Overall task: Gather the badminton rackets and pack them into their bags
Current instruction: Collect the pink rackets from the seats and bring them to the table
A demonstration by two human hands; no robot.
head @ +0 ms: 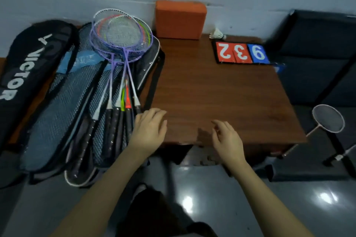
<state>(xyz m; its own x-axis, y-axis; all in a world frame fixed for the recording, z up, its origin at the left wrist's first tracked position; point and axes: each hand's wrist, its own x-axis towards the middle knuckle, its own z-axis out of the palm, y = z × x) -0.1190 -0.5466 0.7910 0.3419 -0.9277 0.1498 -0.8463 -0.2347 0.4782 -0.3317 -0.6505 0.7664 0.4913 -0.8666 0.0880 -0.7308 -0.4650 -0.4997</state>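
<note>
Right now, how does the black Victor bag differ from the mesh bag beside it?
The black Victor bag is opaque with large white lettering; the mesh bag is see-through netting with a blue panel showing. The Victor bag carries nothing on top, while the pile of rackets lies across the mesh bag and its neighbour. The Victor bag lies further left, running out of view. Both are long racket-shaped covers lying flat, wide ends toward the wall.
</note>
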